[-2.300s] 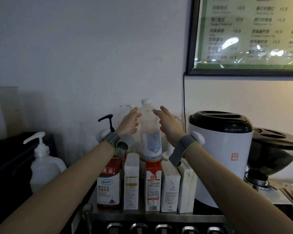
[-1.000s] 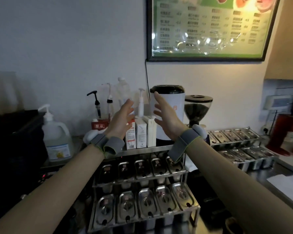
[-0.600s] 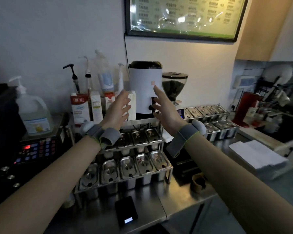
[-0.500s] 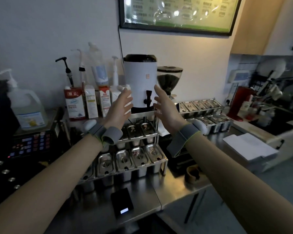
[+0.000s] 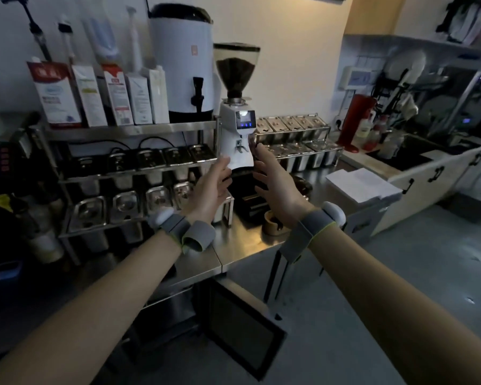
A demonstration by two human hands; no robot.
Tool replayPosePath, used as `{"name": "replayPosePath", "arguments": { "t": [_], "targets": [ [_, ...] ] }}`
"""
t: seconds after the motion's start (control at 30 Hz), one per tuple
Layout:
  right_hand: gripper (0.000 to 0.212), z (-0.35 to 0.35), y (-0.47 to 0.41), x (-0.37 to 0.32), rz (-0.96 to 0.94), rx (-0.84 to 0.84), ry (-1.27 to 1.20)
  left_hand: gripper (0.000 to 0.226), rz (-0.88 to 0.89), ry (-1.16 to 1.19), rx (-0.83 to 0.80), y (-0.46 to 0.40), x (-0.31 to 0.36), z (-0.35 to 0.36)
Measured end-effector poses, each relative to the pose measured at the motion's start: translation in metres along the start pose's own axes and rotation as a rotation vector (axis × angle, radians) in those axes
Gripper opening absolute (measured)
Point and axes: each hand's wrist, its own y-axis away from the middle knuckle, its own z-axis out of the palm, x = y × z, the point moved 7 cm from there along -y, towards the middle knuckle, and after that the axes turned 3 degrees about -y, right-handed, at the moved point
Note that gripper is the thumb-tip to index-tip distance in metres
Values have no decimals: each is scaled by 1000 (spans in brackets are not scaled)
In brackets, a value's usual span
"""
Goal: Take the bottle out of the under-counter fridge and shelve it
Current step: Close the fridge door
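Both arms reach forward from the bottom corners toward the middle of the frame. Left hand [image 5: 211, 187] and right hand [image 5: 275, 187] are raised side by side, palms facing each other, a gap between them. Fingers on both are spread and loosely extended. Neither hand holds or touches anything. Grey wristband [image 5: 184, 232] on the left wrist, matching one on the right.

The bottle [image 5: 100, 37] stands in the upper left of the frame, on the top shelf [image 5: 128, 130] of the steel rack, against the wall behind a row of cartons [image 5: 100, 95]. It is pale and blurred, with a bluish label; its cap is hard to make out. Pump dispensers stand on either side of it. It is well apart from both hands.

To the right of the cartons on the same shelf: a white drinks urn [image 5: 182, 62] with a black lid and tap. Just beside it, upper centre, a coffee grinder [image 5: 236, 107] with beans in its hopper and a lit blue display. The hands hover in front of the grinder's base.

Lower shelves of the rack hold rows of lidded steel pans [image 5: 125, 201]. Steel counter [image 5: 242, 245] runs beneath the hands. Below it, lower centre, the under-counter fridge door [image 5: 242, 329] stands swung open, dark panel angled outward. A stack of white paper [image 5: 361, 184] lies on the counter at right.
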Motion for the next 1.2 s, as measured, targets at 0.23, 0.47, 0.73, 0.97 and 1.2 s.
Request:
{"name": "replayPosePath", "arguments": {
  "t": [0.23, 0.47, 0.73, 0.97, 1.2],
  "targets": [
    [72, -34, 17, 150, 42, 52, -32, 77, -33, -39, -80, 14, -152, 11],
    [73, -68, 22, 315, 31, 65, -33, 51, -32, -70, -58, 11, -319, 1],
    [76, -118, 24, 435, -56, 99, 26, 87, 7, -60, -187, 22, -449, 5],
    [82, -150, 39, 498, -23, 92, 44, 65, 25, -97, -166, 31, -509, 10],
    [87, -147, 46, 511, -3, 35, 98, 60, 67, -133, -162, 41, -511, 12]
  ]
}}
